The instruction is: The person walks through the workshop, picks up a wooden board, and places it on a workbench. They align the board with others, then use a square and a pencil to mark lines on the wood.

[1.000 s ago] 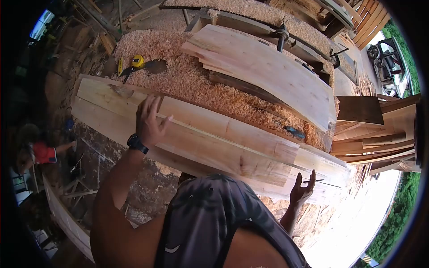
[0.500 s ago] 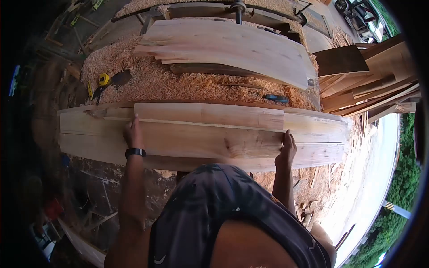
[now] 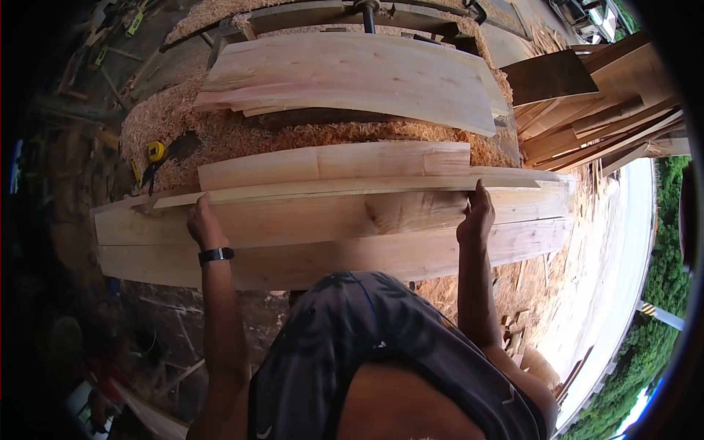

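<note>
My left hand [image 3: 208, 226] grips the left end of a pale wooden board [image 3: 308, 218], fingers at its far edge. Its right end is in my right hand [image 3: 477, 214], thumb and fingers closed on the edge. The board has a dark knot and looks slightly tilted, its long pale edge facing up. Just behind it lies a shorter board [image 3: 330, 161]. Beneath them, longer boards [image 3: 128, 226] stretch out to both sides. A blurred patch covers part of the near board surface.
Another wide board [image 3: 352, 77] rests farther back on a bench. Wood shavings [image 3: 165, 106] surround a yellow tape measure [image 3: 155, 152] at left. Stacked planks [image 3: 609, 128] lean at the right. A steel post [image 3: 368, 18] stands at the back.
Both hands have moved slightly away from me, and the held board has tilted with its far edge higher. The shorter board behind has shifted back, and the blue tool is now hidden.
</note>
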`<move>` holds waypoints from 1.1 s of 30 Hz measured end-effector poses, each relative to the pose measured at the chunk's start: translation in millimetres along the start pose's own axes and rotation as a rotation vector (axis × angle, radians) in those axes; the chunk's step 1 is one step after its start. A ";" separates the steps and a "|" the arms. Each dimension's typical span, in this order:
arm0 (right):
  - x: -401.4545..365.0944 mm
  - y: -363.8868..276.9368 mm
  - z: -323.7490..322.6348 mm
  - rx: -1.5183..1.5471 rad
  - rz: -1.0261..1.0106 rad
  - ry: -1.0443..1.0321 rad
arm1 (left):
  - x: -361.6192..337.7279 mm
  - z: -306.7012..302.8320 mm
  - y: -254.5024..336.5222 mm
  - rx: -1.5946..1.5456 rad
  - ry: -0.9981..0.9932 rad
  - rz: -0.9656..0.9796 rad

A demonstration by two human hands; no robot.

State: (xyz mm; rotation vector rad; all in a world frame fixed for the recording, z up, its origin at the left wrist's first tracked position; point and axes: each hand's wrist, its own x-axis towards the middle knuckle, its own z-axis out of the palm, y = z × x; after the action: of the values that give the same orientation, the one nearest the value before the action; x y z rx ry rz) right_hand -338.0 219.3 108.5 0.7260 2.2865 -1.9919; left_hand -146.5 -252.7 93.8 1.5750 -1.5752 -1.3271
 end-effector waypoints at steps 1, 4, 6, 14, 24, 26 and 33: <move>4.6 -3.7 7.3 0.071 -0.074 0.007 | 4.1 5.9 4.4 -0.140 -0.001 -0.021; 18.8 -12.5 23.0 0.165 -0.064 0.010 | 27.1 19.4 8.9 -0.248 -0.032 -0.022; 28.7 -11.6 26.0 0.230 0.005 -0.006 | 35.3 24.7 12.8 -0.236 -0.048 -0.052; 70.4 -7.4 40.1 -0.013 -0.052 -0.076 | 58.8 53.2 19.1 -0.163 -0.118 -0.007; 65.7 -18.5 32.8 -0.101 0.104 -0.068 | 77.2 63.0 15.8 0.019 -0.167 0.006; 47.5 -6.0 10.9 -0.383 -0.172 -0.165 | 52.7 48.3 24.2 0.082 -0.131 0.024; -33.0 -40.5 -53.5 -0.122 -0.110 -0.091 | -40.4 -19.7 71.5 -0.168 -0.101 0.056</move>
State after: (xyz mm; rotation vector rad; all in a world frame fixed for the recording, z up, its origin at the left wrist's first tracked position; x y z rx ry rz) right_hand -308.0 255.9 166.4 0.4999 2.4173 -1.8642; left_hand -151.9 -231.5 175.3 1.3723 -1.5126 -1.4873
